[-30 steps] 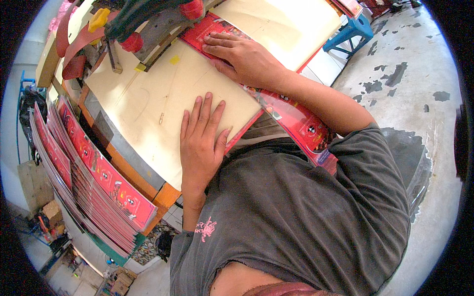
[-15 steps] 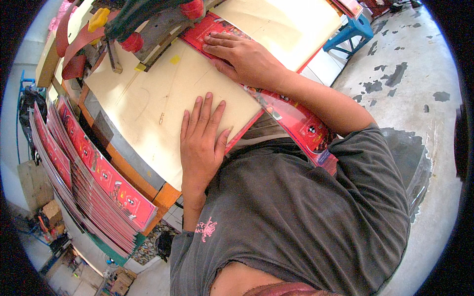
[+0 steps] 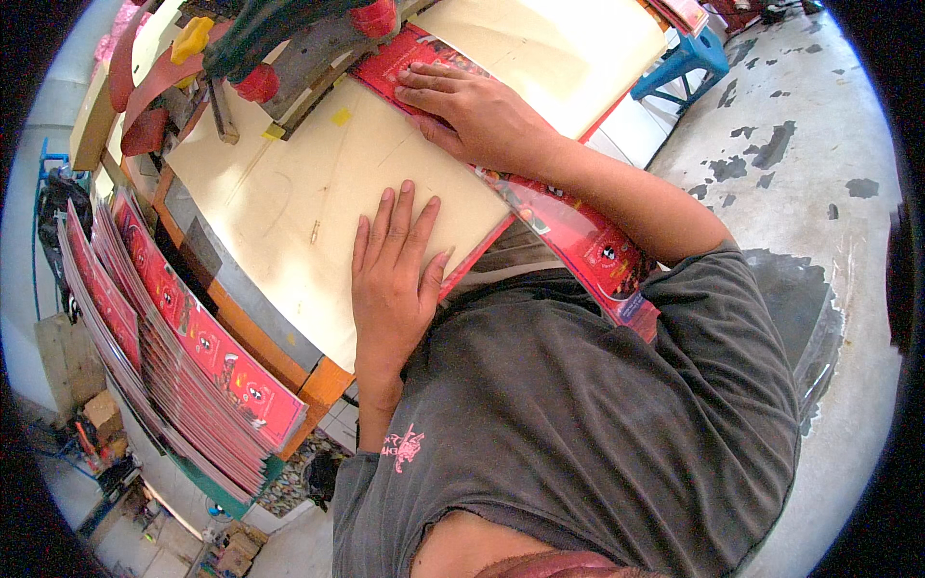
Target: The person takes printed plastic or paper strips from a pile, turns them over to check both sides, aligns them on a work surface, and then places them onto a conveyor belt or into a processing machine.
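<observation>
My left hand (image 3: 393,260) lies flat on a cream board-like surface (image 3: 289,212), its fingers stretched out and a little apart. Further off and to the right, my right hand (image 3: 472,114) rests palm down with fingers extended on a red printed plastic strip (image 3: 602,241). The strip runs along the edge of the cream surface, under my right forearm, and its near end hangs by my shirt. Above the far side of the cream surface stands a dark machine head (image 3: 279,39) with red round parts. Neither hand grasps anything.
A thick stack of red printed sheets (image 3: 207,337) hangs at the left beside the table's orange edge (image 3: 323,385). A second cream surface (image 3: 554,58) lies at the far right, with a blue stool (image 3: 689,67) beyond it. A yellow knob (image 3: 193,39) sits on the machine's left.
</observation>
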{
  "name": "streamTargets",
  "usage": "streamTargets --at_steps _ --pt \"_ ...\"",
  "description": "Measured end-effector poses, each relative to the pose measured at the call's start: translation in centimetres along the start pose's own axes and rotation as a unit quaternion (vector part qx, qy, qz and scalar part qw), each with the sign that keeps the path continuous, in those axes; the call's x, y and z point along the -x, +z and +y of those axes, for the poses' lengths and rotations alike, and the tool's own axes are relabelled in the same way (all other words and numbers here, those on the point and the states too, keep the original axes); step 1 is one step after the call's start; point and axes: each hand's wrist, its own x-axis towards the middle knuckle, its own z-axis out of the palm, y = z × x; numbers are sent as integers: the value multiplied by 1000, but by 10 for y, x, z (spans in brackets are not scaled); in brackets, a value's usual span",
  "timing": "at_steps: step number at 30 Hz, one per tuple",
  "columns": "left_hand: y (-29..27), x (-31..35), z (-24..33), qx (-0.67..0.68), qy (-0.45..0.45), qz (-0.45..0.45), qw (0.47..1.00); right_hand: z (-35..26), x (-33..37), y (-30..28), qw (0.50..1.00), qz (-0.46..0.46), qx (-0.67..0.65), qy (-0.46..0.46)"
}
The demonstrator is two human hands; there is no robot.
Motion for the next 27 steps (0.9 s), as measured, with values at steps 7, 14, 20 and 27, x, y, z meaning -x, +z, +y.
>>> streamTargets --at_steps 7,14,20,27 --pt "-1 0 3 -8 -5 12 1000 -1 0 -2 1000 3 -8 3" --pt "1 1 0 0 -2 -2 1000 -1 1 -1 1000 9 -6 -3" --pt "0 0 0 -4 -2 1 1000 -2 -1 -3 1000 4 -4 -4" --pt "0 0 1 -13 -3 17 1000 -5 -1 -6 1000 1 -9 4"
